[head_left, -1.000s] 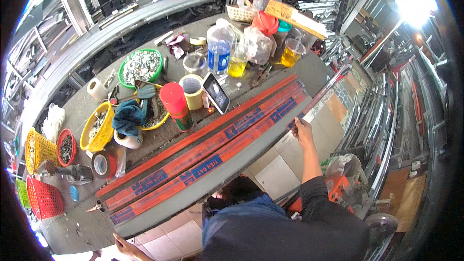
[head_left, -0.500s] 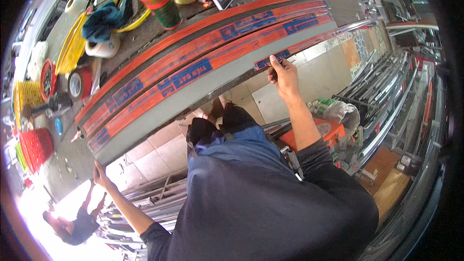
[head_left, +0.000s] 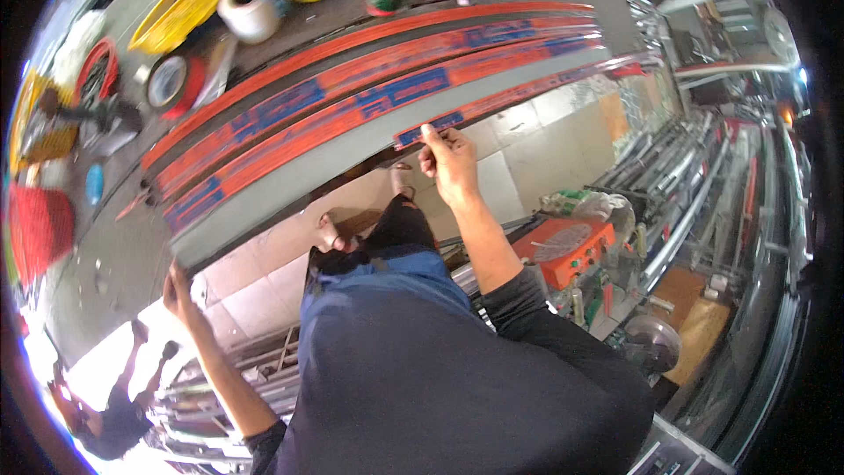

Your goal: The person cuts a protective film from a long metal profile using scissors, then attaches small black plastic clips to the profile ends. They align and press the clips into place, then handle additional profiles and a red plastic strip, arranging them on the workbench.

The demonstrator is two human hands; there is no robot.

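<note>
Long orange strip (head_left: 527, 92): my right hand (head_left: 450, 163) fingers pinched its near edge; my left hand (head_left: 178, 292) gripped the surface (head_left: 290, 180) end.

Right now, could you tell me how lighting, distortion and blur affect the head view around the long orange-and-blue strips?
Head view: fisheye bends the long orange-and-blue strips into an arc, with a black rim around the picture; harsh glare washes out the floor at lower left, where a standing figure's shadow falls; the right hand on the strip edge is fairly sharp, the left hand softer; the clutter along the top edge is smeared.
</note>
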